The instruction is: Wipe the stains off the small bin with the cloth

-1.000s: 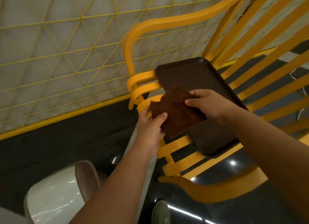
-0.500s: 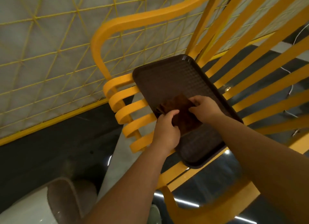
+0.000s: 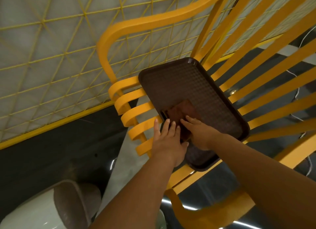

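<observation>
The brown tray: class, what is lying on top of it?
On the tray lies a folded brown cloth, pressed flat by the left hand and right hand. The cloth's near part is covered by them.

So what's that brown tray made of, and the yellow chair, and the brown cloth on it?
The tray looks like hard plastic: it is dark brown, with a moulded bumpy grid and a raised rim. The yellow chair seems to be painted wood or metal; its slats are smooth, evenly coloured and bent, and I cannot tell which. The cloth looks like soft fabric, lying flat and matte.
</observation>
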`<action>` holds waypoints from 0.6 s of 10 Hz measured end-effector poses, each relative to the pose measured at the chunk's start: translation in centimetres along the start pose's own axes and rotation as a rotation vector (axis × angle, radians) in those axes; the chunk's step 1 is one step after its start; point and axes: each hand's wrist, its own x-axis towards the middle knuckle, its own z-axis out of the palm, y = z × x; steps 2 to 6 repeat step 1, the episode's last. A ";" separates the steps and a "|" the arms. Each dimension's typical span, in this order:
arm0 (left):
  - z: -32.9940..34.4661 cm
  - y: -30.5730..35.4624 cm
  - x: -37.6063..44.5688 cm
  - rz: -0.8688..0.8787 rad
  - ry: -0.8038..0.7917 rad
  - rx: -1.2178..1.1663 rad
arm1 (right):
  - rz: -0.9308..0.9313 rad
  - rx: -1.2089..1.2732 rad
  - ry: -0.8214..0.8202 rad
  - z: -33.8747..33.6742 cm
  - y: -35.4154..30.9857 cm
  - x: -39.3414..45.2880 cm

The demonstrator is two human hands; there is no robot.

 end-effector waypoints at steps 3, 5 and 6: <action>-0.6 -1.8 -1.5 0.005 0.058 -0.076 | 0.020 0.130 0.128 -0.9 -1.3 -1.0; -0.6 -1.8 -1.5 0.005 0.058 -0.076 | 0.020 0.130 0.128 -0.9 -1.3 -1.0; -0.6 -1.8 -1.5 0.005 0.058 -0.076 | 0.020 0.130 0.128 -0.9 -1.3 -1.0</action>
